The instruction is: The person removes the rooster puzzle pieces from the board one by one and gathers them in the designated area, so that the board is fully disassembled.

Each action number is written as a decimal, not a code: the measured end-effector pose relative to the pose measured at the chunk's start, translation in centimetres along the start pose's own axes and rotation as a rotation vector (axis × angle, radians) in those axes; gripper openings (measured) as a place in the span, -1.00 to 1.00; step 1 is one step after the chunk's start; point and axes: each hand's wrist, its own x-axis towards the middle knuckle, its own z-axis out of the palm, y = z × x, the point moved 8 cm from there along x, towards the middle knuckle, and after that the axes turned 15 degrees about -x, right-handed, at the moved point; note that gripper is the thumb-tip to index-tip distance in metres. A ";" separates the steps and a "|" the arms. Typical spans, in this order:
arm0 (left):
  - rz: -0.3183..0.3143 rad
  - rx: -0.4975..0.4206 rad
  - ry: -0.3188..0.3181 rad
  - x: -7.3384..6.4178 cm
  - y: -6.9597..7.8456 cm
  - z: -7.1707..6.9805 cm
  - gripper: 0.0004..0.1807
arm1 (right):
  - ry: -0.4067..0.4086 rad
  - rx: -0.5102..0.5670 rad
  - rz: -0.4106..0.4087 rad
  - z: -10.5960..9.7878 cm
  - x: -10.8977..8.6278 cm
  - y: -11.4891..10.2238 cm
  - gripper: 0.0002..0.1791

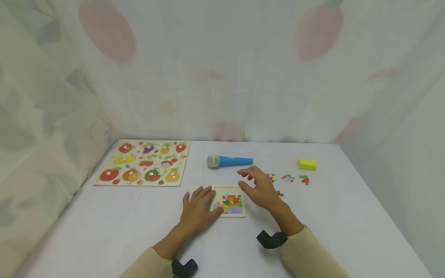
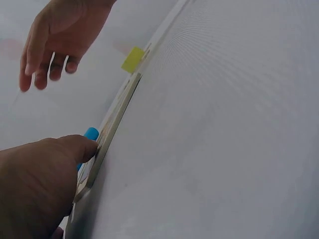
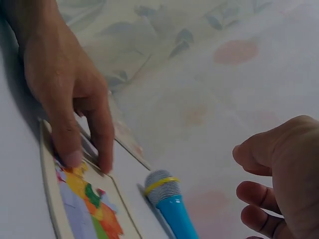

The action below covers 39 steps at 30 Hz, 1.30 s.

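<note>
A small square jigsaw board (image 1: 233,216) lies on the white table, its lower part and middle filled with colourful pieces. My left hand (image 1: 199,208) rests on its left side, the thumb on the lower left of the picture and the other fingers along the left rim. Above the board's upper right corner hovers my right hand (image 1: 260,189), fingers loosely bent and nothing between them. In the right wrist view the left thumb and a finger (image 3: 103,144) touch the board (image 3: 48,169). Loose jigsaw pieces (image 1: 288,178) lie right of the right hand, some partly hidden behind it.
Behind the board lies a blue toy microphone (image 1: 236,161) with a grey head. A wooden fruit peg puzzle (image 1: 184,166) is at the back left. At the back right sits a yellow block (image 1: 307,164). Patterned curtains (image 1: 222,77) hang around the table.
</note>
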 end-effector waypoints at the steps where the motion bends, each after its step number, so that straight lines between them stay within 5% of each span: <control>1: 0.000 -0.002 0.000 0.0 0.0 0.0 -0.34 | -0.009 0.010 -0.004 0.6 0.1 -0.1 -0.67; 9: 0.010 -0.008 0.009 0.0 0.1 0.0 -0.36 | -0.118 0.024 -0.016 4.3 0.0 0.1 -0.59; 16: 0.030 -0.005 0.016 0.0 0.3 -0.2 -0.38 | -0.251 -0.087 -0.087 7.0 -0.8 0.4 -0.53; 20: 0.027 -0.008 0.019 0.0 0.3 -0.3 -0.43 | -0.324 -0.164 -0.056 8.1 -1.3 0.6 -0.50; 30: 0.013 0.009 0.018 0.2 0.2 -0.2 -0.43 | -0.383 -0.309 -0.026 8.8 -1.4 0.4 -0.46; 39: 0.014 0.011 0.013 0.1 0.2 -0.1 -0.42 | -0.432 -0.328 0.005 9.3 -1.3 0.4 -0.50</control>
